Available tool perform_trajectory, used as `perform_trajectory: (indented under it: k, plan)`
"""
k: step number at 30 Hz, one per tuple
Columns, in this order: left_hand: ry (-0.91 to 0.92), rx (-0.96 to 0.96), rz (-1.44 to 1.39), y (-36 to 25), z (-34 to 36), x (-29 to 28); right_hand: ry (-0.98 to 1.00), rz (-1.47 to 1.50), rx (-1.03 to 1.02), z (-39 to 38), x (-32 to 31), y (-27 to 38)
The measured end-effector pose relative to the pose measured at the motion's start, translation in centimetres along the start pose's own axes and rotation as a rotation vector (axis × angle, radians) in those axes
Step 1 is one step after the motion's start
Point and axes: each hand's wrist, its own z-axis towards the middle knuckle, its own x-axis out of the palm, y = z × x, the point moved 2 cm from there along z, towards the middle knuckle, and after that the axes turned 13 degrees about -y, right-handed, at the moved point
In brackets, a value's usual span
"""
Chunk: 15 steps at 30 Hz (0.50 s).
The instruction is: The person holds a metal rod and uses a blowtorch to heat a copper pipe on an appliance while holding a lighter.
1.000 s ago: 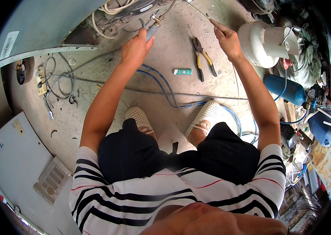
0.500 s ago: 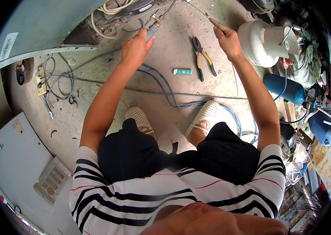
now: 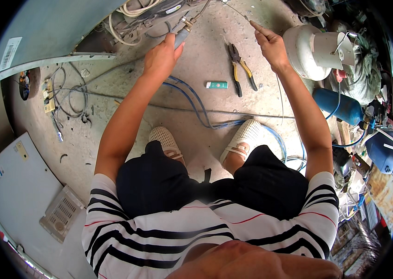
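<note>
Fingers of the left hand are wrapped closed around a slim grey-handled torch with brass fittings, upper centre of the frame; those of the right hand, farther right, pinch a thin metal rod. The far ends of both reach the top edge, so I cannot tell whether a flame burns. If lit, a careless swing could scorch the coiled cream cables at upper left. Twin blue hoses run close by the beige perforated shoes mid-frame; a shifting foot could snag them and, if they feed the torch, jerk it.
</note>
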Motion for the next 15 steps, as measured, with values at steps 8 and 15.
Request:
perform_trajectory:
  k: [8,15]
  plan:
    - [-0.009,0.005,0.000,-0.02,-0.01,0.03,-0.007,-0.014,-0.009,0.12,-0.02,-0.10]
    - [0.011,-0.009,-0.008,-0.09,0.04,0.00,-0.001,-0.004,-0.026,0.19,0.07,-0.34]
